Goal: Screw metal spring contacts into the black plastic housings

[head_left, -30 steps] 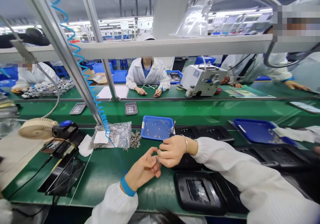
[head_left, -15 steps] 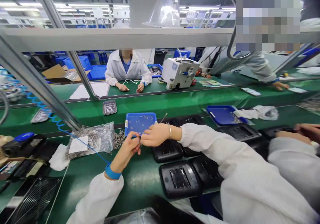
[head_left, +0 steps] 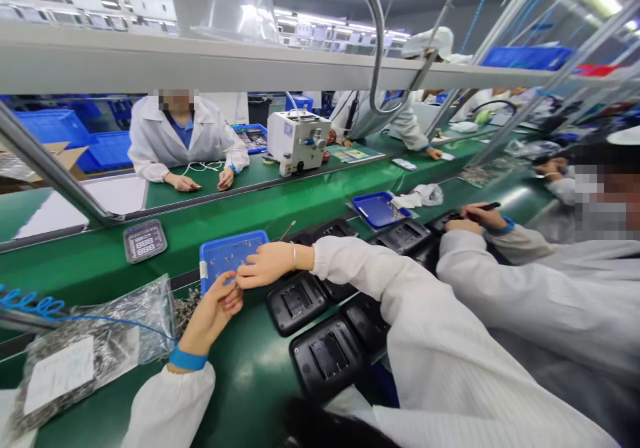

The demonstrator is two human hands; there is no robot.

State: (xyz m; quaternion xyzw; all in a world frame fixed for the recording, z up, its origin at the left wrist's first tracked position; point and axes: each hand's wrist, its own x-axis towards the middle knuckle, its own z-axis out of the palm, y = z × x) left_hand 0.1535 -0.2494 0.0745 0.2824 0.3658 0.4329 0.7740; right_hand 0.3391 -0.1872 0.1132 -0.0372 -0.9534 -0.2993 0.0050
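My left hand (head_left: 213,311), with a blue band at its wrist, is closed, thumb and fingertips pinched together at the front edge of the blue tray (head_left: 210,251). My right hand (head_left: 267,265) meets it there, its fingers bent and closed over the same spot. Whatever sits between the fingertips is too small and covered to make out. Tiny metal pieces (head_left: 240,245) lie scattered in the tray. Beside my left wrist is a heap of small metal parts (head_left: 187,308). Under my right forearm stand several black plastic housings (head_left: 327,355) with rectangular recesses.
A clear bag of metal parts (head_left: 115,335) lies at the left, with a blue cord across it. A display panel (head_left: 145,240) rests on the green ledge. A second blue tray (head_left: 380,209) stands farther right. At my right, a co-worker's hands (head_left: 475,218) work near other housings.
The view has swung to the right, so the scene shifts left and the co-worker on my right shows more. My two hands stay together at the tray's front edge.
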